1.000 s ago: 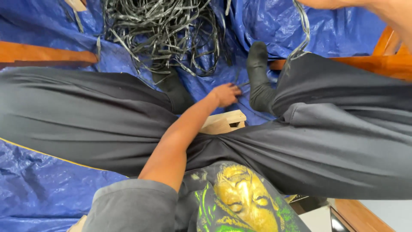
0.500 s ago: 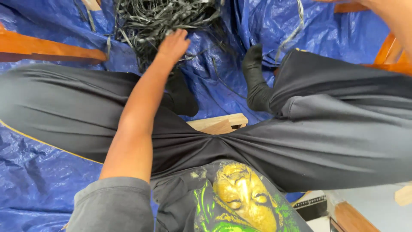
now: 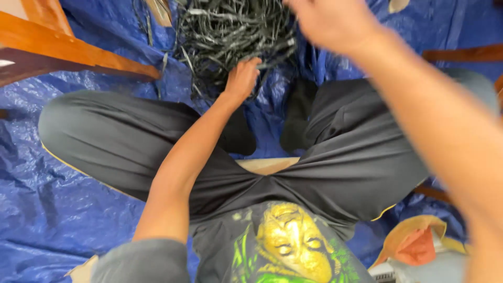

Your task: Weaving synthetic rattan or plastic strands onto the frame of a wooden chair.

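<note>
Head cam's looking down at crossed legs on a blue tarp. Left hand is at the near edge of the black strip pile, top centre of frame, fingers curled into the tangle, so I'd call this the grab-a-strand step. Right hand is raised and blurry, can't tell its grip. Pulling one strip free looks fiddly.
</note>
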